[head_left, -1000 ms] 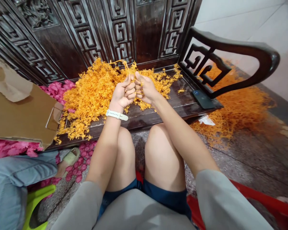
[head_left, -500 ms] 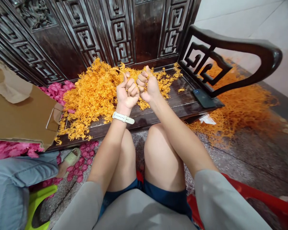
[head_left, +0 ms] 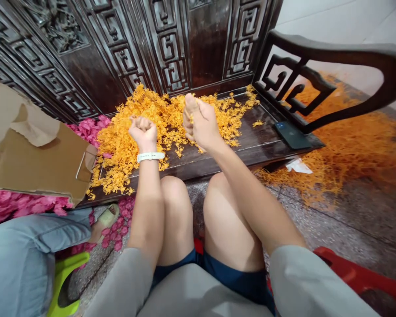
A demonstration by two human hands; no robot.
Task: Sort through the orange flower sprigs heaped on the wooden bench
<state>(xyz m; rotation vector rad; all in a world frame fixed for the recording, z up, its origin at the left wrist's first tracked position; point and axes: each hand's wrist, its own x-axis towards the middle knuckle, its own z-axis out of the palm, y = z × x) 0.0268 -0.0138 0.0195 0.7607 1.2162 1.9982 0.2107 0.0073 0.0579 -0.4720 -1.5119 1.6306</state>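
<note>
Seemingly mid-handling, my left hand point(head_left: 144, 132) curls around I can't tell what, my right hand point(head_left: 201, 125) pinches orange bits point(head_left: 192, 119) over the mid-frame orange pile point(head_left: 123, 147) on the worktop point(head_left: 251, 141), and a steady hold seems needed next.

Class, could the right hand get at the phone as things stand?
Probably yes: the phone lies uncovered on the bench, and the armrest isn't between it and the right hand.
</note>
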